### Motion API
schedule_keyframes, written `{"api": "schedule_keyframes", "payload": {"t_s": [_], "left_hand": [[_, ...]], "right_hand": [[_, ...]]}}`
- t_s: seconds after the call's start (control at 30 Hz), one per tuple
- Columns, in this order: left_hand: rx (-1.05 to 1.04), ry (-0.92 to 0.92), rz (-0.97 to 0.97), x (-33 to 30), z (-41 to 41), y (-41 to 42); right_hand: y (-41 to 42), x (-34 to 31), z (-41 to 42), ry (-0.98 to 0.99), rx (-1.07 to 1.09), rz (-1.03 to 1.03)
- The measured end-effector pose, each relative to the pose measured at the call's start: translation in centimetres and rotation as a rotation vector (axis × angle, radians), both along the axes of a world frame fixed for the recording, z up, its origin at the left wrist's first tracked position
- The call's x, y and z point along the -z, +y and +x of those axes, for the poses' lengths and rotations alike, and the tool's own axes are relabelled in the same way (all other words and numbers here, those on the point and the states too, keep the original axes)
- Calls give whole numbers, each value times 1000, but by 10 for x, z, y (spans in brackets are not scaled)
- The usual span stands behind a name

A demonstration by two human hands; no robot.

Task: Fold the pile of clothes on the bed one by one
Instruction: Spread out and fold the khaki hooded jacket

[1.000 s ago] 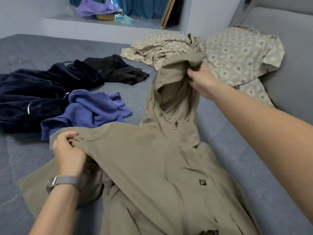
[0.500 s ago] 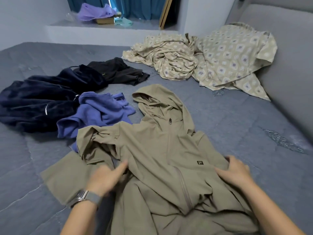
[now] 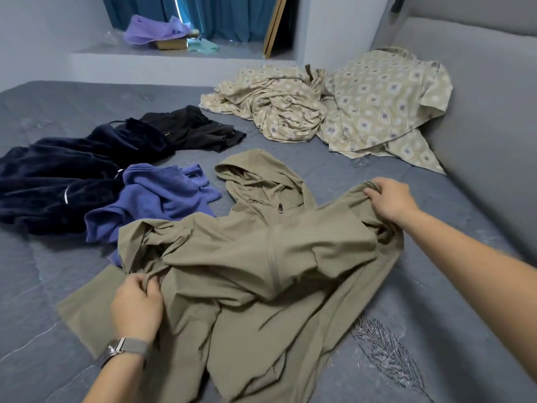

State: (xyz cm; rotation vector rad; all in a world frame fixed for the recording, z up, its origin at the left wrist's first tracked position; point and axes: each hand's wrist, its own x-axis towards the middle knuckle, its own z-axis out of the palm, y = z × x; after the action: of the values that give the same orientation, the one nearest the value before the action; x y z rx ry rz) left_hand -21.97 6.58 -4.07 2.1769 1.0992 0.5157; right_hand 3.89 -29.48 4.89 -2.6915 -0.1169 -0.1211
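Jacket: my khaki hooded jacket [image 3: 261,257] lies front-up on the bed [image 3: 436,286], rumpled, its hood [image 3: 255,175] pointing away from me and its zip closed up the middle.
Left hand: my left hand [image 3: 136,306] is down at the near left of the jacket, fingers [image 3: 151,289] curled and pinching a bunched fold of the khaki cloth; a grey-banded watch [image 3: 125,349] sits on that wrist.
Right hand: my right hand [image 3: 392,199] is out at the far right, fingers curled round a gathered bit of the jacket's cloth, lifted a little off the bed.
Blue top: a crumpled purple-blue top [image 3: 154,199] lies just left of the hood, its near edge tucked under the jacket's left shoulder.
Dark pile: a navy velvety garment [image 3: 58,181] lies further left, touching the blue top, with a black garment [image 3: 191,129] beyond it.
Patterned cloth: a beige diamond-print cloth [image 3: 348,103] is heaped at the far right of the bed, partly up against the grey headboard [image 3: 479,82], well apart from the jacket.
Ledge: beyond the bed, a ledge [image 3: 145,53] carries a lilac cloth [image 3: 154,30] in front of teal curtains [image 3: 220,16].
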Motion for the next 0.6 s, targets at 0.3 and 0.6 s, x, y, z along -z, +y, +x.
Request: {"api": "schedule_keyframes", "payload": {"t_s": [0.3, 0.6], "left_hand": [[271, 62, 0, -5, 12, -38], [787, 36, 182, -32, -36, -78]], "right_hand": [[13, 95, -108, 240, -167, -87], [43, 87, -238, 561, -43, -60]]}}
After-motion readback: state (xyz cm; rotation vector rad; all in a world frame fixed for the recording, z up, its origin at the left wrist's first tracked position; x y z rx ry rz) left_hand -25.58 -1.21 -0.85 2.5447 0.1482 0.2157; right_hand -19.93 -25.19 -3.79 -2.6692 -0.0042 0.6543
